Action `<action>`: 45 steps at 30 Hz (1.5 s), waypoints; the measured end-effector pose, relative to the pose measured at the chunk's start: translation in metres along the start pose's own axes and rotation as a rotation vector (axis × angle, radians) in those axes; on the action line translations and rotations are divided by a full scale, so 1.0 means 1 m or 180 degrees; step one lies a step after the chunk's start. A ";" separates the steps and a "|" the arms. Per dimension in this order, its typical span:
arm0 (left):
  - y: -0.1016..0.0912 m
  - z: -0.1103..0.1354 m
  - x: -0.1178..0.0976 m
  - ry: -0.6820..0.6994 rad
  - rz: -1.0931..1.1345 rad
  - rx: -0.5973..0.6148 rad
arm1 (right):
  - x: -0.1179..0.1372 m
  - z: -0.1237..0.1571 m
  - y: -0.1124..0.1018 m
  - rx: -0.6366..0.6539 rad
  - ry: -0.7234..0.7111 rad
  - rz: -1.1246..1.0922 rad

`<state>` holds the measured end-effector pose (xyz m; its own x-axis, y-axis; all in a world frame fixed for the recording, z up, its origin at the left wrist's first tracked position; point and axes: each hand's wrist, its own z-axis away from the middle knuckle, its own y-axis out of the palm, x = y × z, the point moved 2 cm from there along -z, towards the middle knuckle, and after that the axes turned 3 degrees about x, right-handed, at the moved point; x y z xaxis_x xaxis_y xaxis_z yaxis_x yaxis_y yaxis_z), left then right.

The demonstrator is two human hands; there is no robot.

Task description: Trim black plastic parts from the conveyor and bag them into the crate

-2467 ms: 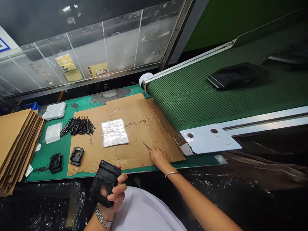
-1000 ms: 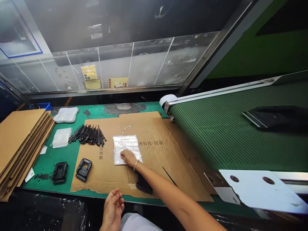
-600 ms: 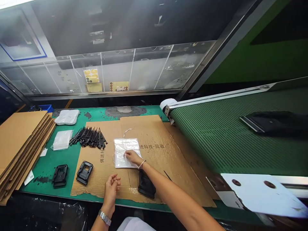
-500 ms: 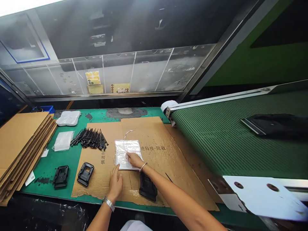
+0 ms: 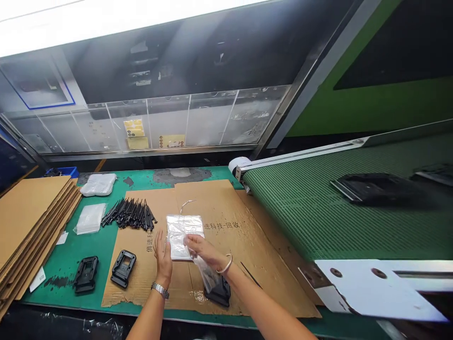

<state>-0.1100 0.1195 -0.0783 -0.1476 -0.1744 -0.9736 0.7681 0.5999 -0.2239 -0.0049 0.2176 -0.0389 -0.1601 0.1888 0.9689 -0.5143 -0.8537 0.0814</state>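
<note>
A stack of clear plastic bags (image 5: 180, 224) lies on the cardboard in front of me. My right hand (image 5: 203, 250) pinches one clear plastic bag (image 5: 208, 274), which hangs below the fingers and partly covers a black plastic part (image 5: 218, 293). At the left edge of the stack, my left hand (image 5: 163, 257) holds nothing, its fingers stretched up and apart. Two more black frame-like parts lie to the left, one black frame (image 5: 123, 268) on the cardboard and another black frame (image 5: 86, 274) on the green table.
A heap of black screw-like pins (image 5: 130, 213) sits behind my left hand. Bag packs (image 5: 91, 218) and stacked cardboard sheets (image 5: 38, 212) are at left. A green conveyor belt (image 5: 283, 203) carrying black parts (image 5: 371, 186) runs along the right.
My right hand has pulled a bag off the stack toward me. My left hand has risen slightly, its fingers spreading. On the belt, a black part has shifted left and another appears behind it.
</note>
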 end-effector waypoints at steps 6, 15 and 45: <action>0.000 0.031 -0.032 0.0180 0.0169 0.1294 | -0.014 0.049 0.035 -0.0094 0.0181 -0.0705; -0.006 0.047 -0.042 0.0380 -0.0192 0.1405 | -0.022 0.114 0.019 0.0007 0.0471 -0.0861; 0.026 0.104 -0.046 -0.1259 0.2383 0.1352 | -0.027 0.134 0.035 -0.0919 -0.0016 0.0211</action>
<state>-0.0182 0.0624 -0.0345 0.6375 -0.1580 -0.7540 0.7517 0.3422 0.5638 0.0947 0.1177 -0.0312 -0.1974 0.1344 0.9711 -0.7214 -0.6906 -0.0511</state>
